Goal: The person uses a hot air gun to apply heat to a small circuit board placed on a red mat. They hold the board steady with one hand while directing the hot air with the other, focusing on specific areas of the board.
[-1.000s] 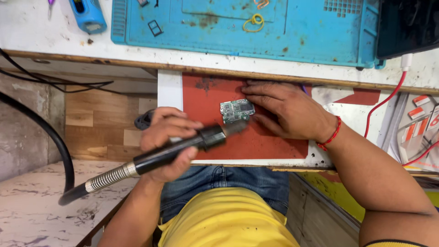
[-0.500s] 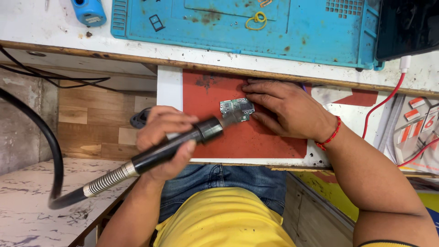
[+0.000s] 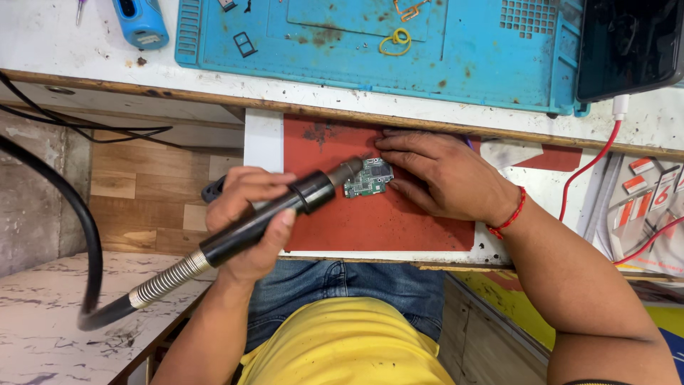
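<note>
- Gripping the black hot-air handpiece [image 3: 274,214] in a closed fist, your left hand [image 3: 246,221] had all its fingers wrapped round the barrel.
- Its metal nozzle tip pointed at the small green circuit board [image 3: 368,178] and sat just beside the board's left edge; whether the two touched could not be told.
- You had the board lying flat on the red mat [image 3: 370,224], near the mat's upper middle.
- Your right hand [image 3: 445,175] lay palm-down and loosely open on the mat, grasping nothing, with its fingertips pressed against the board's right and upper edges.
- A red thread band [image 3: 509,214] circled your right wrist.
- From the handpiece a coiled metal spring collar [image 3: 167,278] led into a thick black hose [image 3: 78,235] curving off to your left.
- Beyond the mat, on the white worktop [image 3: 71,50], lay a blue silicone repair mat [image 3: 442,50] with a yellow loop [image 3: 395,41] on it.
</note>
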